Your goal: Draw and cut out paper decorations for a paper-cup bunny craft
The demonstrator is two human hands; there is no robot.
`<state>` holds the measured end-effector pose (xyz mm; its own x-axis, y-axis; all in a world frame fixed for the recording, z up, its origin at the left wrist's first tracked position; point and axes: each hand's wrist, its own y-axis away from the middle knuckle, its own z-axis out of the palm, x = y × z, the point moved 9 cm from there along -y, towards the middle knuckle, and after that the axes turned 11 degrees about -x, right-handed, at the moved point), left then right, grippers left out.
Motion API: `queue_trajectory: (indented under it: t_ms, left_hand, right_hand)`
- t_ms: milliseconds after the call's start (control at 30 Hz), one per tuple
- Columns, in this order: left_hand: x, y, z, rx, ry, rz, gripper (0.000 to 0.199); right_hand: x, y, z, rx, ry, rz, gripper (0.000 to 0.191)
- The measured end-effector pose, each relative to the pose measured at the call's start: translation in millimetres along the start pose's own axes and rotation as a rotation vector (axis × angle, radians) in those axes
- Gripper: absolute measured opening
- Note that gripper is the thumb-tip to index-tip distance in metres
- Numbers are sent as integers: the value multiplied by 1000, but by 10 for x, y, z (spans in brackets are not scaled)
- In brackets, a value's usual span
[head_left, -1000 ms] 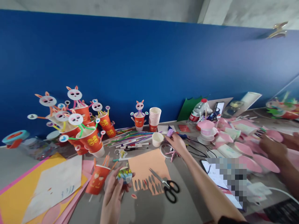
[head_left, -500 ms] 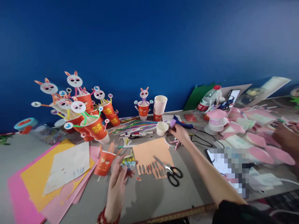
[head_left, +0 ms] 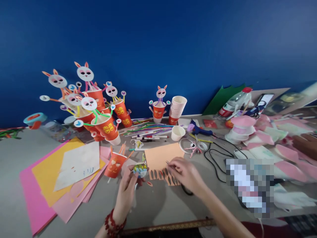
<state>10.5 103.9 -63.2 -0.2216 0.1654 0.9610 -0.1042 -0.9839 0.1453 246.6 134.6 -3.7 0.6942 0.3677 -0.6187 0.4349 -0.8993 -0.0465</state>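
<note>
My left hand (head_left: 127, 185), with a red beaded bracelet at its wrist, grips a small colourful packet (head_left: 140, 170) at the lower middle. Over the peach paper (head_left: 160, 154) with its row of cut-out slots hovers my right hand (head_left: 182, 170). Its fingers are pinched together near the scissors, and whatever they hold is too hidden to name. Only a black handle loop of the scissors (head_left: 187, 190) shows below that hand. A small orange paper piece (head_left: 149, 183) lies beside the packet.
Orange cups with rabbit figures (head_left: 106, 127) stand at the left, above coloured paper sheets (head_left: 42, 185). Behind the peach paper are pens, a white cup (head_left: 178, 133) and stacked cups (head_left: 177, 110). A blue glue gun (head_left: 200, 129), cables and pink-white items (head_left: 267, 145) are rightward, near another person's hand (head_left: 305, 145).
My right hand has come back from beside the white cup and glue gun to the peach paper, covering much of the scissors. The left hand still holds the packet. The view has shifted slightly.
</note>
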Motion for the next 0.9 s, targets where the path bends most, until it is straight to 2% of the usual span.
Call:
queue_trajectory:
  t_ms: [100,200,267,367,467,567,633,733,833,900]
  left_hand:
    - [57,21,87,-25,-51,-16,42]
    - [153,39,185,-55,-42,-7,40]
    - [198,43,229,-74,-39,3,37]
    - [223,44,235,-71,-54,37,33]
    - [236,43,212,-36,-95,103,30]
    - [298,47,254,-41,-192,189,23]
    - [358,58,293,-43,-251,235,20]
    - [384,61,308,-25,-256,221,19]
    - [343,46,265,-2,-182,169,23]
    - [297,27,230,2,-138,134,25]
  right_hand:
    - [-230,-45,357,-119,-22,-48,10]
    - [-224,-107,467,-138,9,-18,18]
    - [-216,-126,442,-114,5,-5,20]
    - [-287,-99,307,-10,-77,12,10]
    - [-498,-45,225,75,-216,-30,10]
    - [-752,-13,256,112,-294,-122,11]
    - [-820,-11,297,141,-302,-135,15]
    - [-733,-28,302,187,-321,-104,13]
    - [-501,-51,209,213,-229,-35,10]
    - [-361,-85,205,124,-95,2,10]
